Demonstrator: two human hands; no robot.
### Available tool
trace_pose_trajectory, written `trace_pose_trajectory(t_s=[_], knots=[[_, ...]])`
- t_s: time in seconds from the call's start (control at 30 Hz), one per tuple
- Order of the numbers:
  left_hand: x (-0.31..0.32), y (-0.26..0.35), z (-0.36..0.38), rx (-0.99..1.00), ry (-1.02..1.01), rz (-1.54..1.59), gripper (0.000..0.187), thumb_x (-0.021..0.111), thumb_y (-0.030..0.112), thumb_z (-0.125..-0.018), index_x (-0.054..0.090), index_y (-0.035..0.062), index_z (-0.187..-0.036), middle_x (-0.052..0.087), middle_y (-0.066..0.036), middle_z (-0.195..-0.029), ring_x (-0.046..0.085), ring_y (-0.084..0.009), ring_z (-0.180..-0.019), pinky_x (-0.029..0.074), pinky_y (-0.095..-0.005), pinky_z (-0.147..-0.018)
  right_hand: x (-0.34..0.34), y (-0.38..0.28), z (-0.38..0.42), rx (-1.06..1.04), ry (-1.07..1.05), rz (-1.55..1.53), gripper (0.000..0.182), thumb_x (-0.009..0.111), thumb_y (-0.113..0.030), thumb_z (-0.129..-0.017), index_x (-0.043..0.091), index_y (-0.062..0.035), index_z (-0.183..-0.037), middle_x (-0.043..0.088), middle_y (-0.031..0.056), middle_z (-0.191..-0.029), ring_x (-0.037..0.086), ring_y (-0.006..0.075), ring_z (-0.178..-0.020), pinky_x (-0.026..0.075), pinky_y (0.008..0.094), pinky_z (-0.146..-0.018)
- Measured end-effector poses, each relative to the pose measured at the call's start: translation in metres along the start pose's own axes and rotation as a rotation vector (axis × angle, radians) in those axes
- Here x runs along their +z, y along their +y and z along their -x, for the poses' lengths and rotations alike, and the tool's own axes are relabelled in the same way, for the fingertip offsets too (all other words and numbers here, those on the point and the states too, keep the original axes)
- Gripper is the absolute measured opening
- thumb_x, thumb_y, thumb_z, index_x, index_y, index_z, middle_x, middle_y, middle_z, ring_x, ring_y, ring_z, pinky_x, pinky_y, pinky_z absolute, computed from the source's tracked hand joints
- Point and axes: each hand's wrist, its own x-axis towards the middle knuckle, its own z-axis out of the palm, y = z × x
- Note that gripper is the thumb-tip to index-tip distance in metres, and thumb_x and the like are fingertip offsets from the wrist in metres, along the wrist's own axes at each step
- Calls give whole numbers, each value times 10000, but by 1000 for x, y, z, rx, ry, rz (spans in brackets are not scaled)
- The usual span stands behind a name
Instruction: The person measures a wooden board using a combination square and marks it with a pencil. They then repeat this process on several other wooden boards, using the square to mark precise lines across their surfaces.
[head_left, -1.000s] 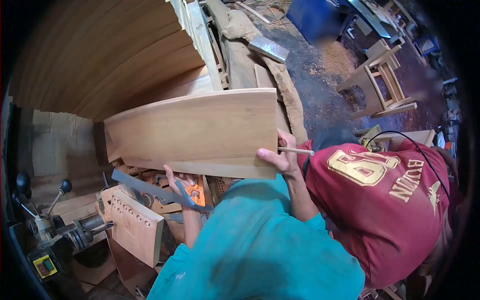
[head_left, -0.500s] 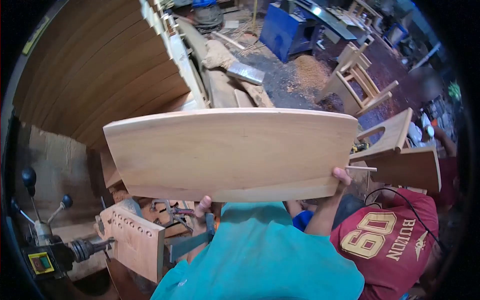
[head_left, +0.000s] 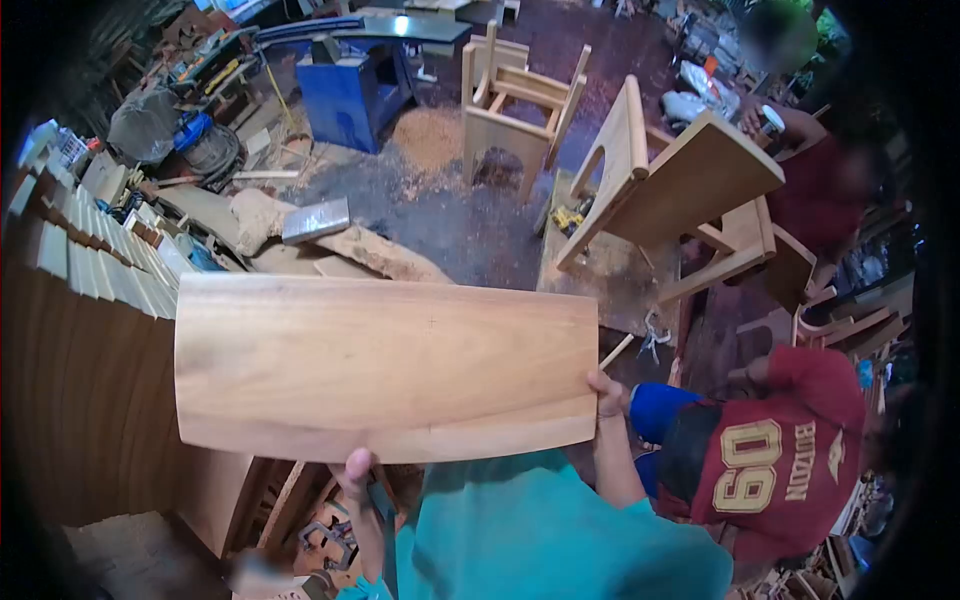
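Observation:
A wide, pale wooden board [head_left: 390,365] with gently curved long edges is held up in front of my teal shirt. My left hand [head_left: 356,478] grips its near edge left of the middle, thumb on the face and fingers hidden beneath. My right hand [head_left: 608,396] is closed on its right end, also with the thumb on top. A thin light stick [head_left: 618,351] juts out beside my right hand; whether that hand holds it too is hard to see.
Stacked curved boards [head_left: 90,400] stand at the left. A co-worker in a maroon shirt [head_left: 770,450] bends close on my right. Beyond are part-built wooden chairs [head_left: 690,185], another chair frame [head_left: 520,110], a sawdust pile [head_left: 428,140] and a blue machine cabinet [head_left: 345,100].
My view has swung to the right, bringing the chairs and the co-worker further into sight and the drill press out of it. The board stays in both hands and appears lower and further left.

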Motion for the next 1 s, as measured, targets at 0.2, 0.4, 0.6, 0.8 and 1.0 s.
trace_pose_trajectory(t_s=[0.2,0.4,0.6,0.8,1.0], knots=[[52,-3,-53,-23,95,-68,309,656,327,-768,587,47,-881,514,-3,-605,482,-124,-467,410,-230,-418,-35,14,-14,170,182,-178,683,667,-130,-617,473,38,-1251,608,162,-1097,624,274,-959,518,382,-849],[90,-12,-110,-207,-79,-118,264,628,329,-794,533,83,-810,457,20,-580,463,-91,-478,402,-221,-433,-65,0,-51,431,231,-105,704,705,-151,-559,520,-2,-1221,613,128,-1078,618,251,-946,520,358,-809],[136,-12,-164,-329,45,-310,299,543,439,-871,524,153,-787,423,71,-574,450,-67,-517,384,-198,-473,-38,-49,-98,663,196,-58,640,705,-161,-639,513,-6,-1230,613,108,-1061,610,220,-949,527,307,-753],[159,-24,-254,-218,-230,-110,341,536,460,-901,447,192,-710,360,74,-552,381,-47,-452,323,-209,-351,-10,-65,-152,390,206,-144,603,677,-55,-641,490,24,-1209,626,107,-999,632,173,-832,526,261,-641],[221,6,-338,-148,-430,185,312,538,389,-889,484,183,-662,369,75,-479,367,-59,-355,298,-208,-300,66,-82,-196,157,121,-173,635,653,-120,-663,452,58,-1238,615,159,-1092,640,230,-950,559,323,-780]])
